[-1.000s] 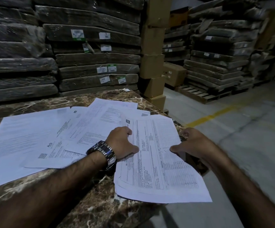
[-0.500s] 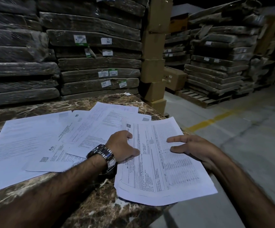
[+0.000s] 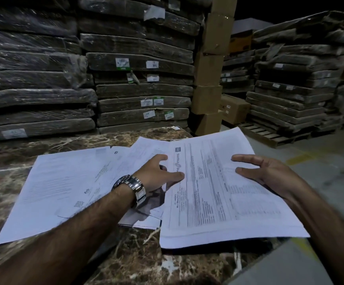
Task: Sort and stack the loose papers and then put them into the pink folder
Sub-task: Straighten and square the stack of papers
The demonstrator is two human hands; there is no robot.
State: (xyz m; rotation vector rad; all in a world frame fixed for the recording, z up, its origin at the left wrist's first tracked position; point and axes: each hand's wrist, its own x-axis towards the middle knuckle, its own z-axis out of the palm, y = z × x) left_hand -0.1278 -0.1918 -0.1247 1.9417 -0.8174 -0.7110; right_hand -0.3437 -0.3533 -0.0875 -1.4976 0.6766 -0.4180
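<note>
A stack of printed papers point(image 3: 218, 198) lies at the right end of the marble table point(image 3: 138, 260), and its near right corner hangs over the table's edge. My left hand point(image 3: 158, 173), with a metal watch on the wrist, pinches the stack's left edge: the thumb is on top and the fingers slip under the sheet. My right hand point(image 3: 269, 171) rests on the stack's right edge with its fingers spread and straight. Several loose sheets point(image 3: 64, 182) lie overlapping to the left, partly under my left forearm. No pink folder is in view.
Wrapped flat packs point(image 3: 138, 62) are stacked high right behind the table. A column of cardboard boxes point(image 3: 208, 70) stands at the table's far right corner. Further right are wooden pallets point(image 3: 269, 134) with more packs and a concrete floor point(image 3: 331, 153) with a yellow line.
The stack has shifted away from me and its far end now reaches further back. My right hand went from gripping the right edge to lying on it with spread fingers.
</note>
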